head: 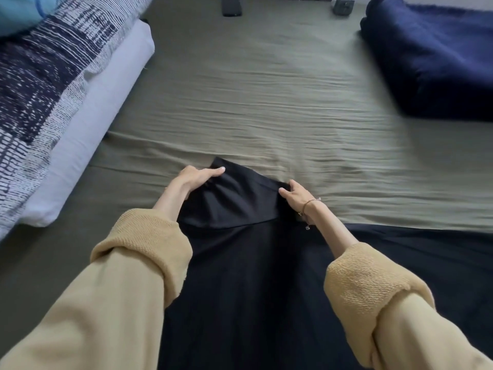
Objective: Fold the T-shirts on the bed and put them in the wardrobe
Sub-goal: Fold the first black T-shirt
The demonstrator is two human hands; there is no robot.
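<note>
The black T-shirt (240, 206) is lying on the green sheet (266, 108) of the bed, near the edge closest to the person, with its far end turned back over the rest of the garment. A wide dark cloth (400, 263) is spreading out toward the right under or beside it; whether this is part of the same shirt cannot be told.

The left hand (198, 176) is gripping the far left corner of the folded flap, thumb stretched flat along the top and fingers curled beneath. The right hand (293, 194) is pinching the far right corner, fingers bent around the edge. Both hands are holding cloth; neither is spread.

Judged step: the person is making a crosswise fold.

To do this step well:
- Keep both corners level, so the fold line is running straight across.
- Keep light tension between the hands, so no crease is forming in the flap.
- Lay the flap down edge to edge with the layer below, then smooth from the middle outward.

The wardrobe is not in view.

No brand, label or readable writing is showing on the shirt. The patterned pillow (40, 89), the folded navy blanket (432, 62) and the two small dark devices (232, 8) at the far edge are showing no legible text either.
</note>
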